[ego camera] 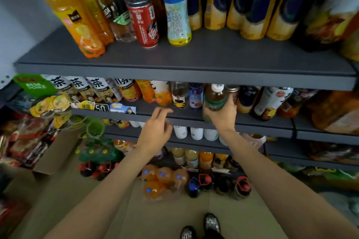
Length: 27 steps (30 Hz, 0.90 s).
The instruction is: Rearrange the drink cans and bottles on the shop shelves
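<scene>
My right hand [221,115] grips a tea bottle [214,96] with a white cap and green label at the front of the second shelf [186,117]. A can [232,91] stands right behind my fingers. My left hand [157,128] hovers in front of that shelf's edge with fingers loosely curled and nothing in it, just below an orange juice bottle [162,93]. A clear bottle [179,94] and a blue-white can [196,96] stand between the two hands. On the top shelf [174,58] stand a red cola can [143,23] and a pale blue-labelled bottle [177,15].
Tall orange bottles [73,17] stand top left, yellow-blue bottles [252,2] top right. Lower shelves hold white bottles [196,133] and juice. Shrink-wrapped orange bottles [163,182] and dark bottles [223,182] sit on the floor by my shoes [202,227]. A cardboard box [52,153] stands left.
</scene>
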Available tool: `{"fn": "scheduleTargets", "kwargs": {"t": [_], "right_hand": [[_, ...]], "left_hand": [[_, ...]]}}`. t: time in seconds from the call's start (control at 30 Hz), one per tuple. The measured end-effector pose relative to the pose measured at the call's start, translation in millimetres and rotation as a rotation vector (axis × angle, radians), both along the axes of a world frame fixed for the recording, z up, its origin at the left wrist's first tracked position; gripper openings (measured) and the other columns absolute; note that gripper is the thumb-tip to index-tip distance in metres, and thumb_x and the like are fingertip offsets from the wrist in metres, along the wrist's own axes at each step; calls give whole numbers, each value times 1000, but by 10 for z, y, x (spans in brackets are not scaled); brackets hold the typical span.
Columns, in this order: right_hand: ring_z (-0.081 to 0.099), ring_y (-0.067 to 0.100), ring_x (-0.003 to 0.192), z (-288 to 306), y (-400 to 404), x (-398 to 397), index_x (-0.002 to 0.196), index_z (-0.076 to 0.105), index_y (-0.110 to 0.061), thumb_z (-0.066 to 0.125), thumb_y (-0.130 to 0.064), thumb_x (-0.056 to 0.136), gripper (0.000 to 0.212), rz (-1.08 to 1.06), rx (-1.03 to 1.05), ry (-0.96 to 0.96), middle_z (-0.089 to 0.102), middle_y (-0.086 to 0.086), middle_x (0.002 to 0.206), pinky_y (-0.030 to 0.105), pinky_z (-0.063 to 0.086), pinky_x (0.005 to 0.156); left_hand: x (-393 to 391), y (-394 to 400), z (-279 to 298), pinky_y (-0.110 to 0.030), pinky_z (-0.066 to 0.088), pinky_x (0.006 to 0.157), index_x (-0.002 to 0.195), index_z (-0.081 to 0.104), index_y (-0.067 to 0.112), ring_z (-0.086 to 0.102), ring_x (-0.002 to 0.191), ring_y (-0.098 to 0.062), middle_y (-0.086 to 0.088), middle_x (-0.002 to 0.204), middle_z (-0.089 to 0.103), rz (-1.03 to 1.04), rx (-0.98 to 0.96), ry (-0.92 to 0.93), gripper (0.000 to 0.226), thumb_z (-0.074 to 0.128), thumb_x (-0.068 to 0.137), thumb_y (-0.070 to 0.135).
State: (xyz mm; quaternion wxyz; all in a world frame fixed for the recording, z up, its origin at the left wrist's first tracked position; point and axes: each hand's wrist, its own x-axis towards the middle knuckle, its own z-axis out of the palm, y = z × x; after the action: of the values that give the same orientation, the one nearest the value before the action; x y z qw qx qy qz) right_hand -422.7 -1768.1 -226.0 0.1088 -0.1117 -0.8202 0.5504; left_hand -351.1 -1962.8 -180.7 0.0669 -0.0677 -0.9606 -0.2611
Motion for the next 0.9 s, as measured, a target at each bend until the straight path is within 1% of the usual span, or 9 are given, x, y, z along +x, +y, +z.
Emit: {"fn": "scheduleTargets", "kwargs": {"t": [0.1, 0.23, 0.27, 0.37, 0.5, 0.57, 0.7, 0.8, 0.9], "right_hand": [[52, 26, 118, 90, 259, 380, 122, 49, -12, 82, -16, 65, 66, 87, 28, -106, 61, 7, 121, 44, 40, 103], [57, 15, 103, 638, 791, 806, 118, 51, -9, 79, -8, 69, 56, 175, 98, -34, 60, -4, 102, 6, 40, 79], [56, 13, 100, 836, 933, 895, 117, 52, -9, 80, -8, 68, 57, 195, 153, 14, 57, -10, 98, 3, 38, 77], [55, 12, 101, 1403, 1409, 1083, 116, 51, -18, 82, -10, 67, 58, 179, 268, 164, 54, -15, 99, 14, 40, 84], [56, -15, 95, 2028, 2040, 1225, 114, 49, -20, 78, -7, 73, 51, -9, 159, 418, 58, -19, 104, 4, 42, 80], [56, -18, 89, 2286, 2354, 1235, 112, 49, -17, 74, -5, 76, 45, -121, 79, 521, 58, -17, 101, 5, 43, 76], [60, 0, 95, 2499, 3063, 1134, 117, 51, -12, 75, -14, 77, 47, -224, 1, 551, 63, -5, 105, 13, 48, 79], [60, 8, 99, 2428, 3569, 1000, 115, 51, -14, 77, -13, 74, 49, -196, 25, 504, 63, -3, 108, 19, 49, 84], [58, 8, 98, 2298, 3941, 776, 112, 51, -19, 78, -15, 73, 47, -155, 66, 433, 62, -8, 103, 23, 47, 85]], "left_hand": [[-57, 116, 171, -39, 47, 78, 122, 51, 12, 58, 91, -19, -2, 110, 49, -86, 28, 63, 35, 53, 88, 6], [-249, 512, 441, -34, 46, 79, 120, 54, 9, 57, 94, -21, -6, 111, 53, -204, 78, 174, 33, 54, 87, 4], [-292, 674, 519, -33, 45, 81, 119, 54, 8, 57, 95, -20, -6, 113, 53, -232, 103, 193, 32, 53, 87, 3], [-356, 1257, 762, -37, 48, 84, 118, 55, 9, 57, 98, -19, -5, 115, 50, -352, 162, 258, 32, 52, 87, 2], [-337, 2048, 1155, -27, 43, 84, 123, 52, 11, 51, 107, -14, -1, 120, 47, -516, 177, 385, 32, 49, 91, 6], [-355, 2391, 1350, -21, 37, 83, 125, 50, 12, 46, 111, -13, -1, 122, 46, -541, 165, 460, 33, 47, 93, 9], [-455, 3032, 1518, -27, 34, 92, 129, 46, 12, 39, 119, -21, -5, 128, 42, -483, 124, 491, 37, 47, 92, 9], [-525, 3471, 1457, -38, 33, 104, 136, 42, 17, 31, 129, -27, -8, 139, 34, -435, 107, 368, 46, 49, 91, 10], [-611, 3814, 1363, -43, 28, 110, 143, 31, 28, 20, 137, -34, -12, 152, 14, -338, 38, 200, 55, 51, 93, 16]]}}
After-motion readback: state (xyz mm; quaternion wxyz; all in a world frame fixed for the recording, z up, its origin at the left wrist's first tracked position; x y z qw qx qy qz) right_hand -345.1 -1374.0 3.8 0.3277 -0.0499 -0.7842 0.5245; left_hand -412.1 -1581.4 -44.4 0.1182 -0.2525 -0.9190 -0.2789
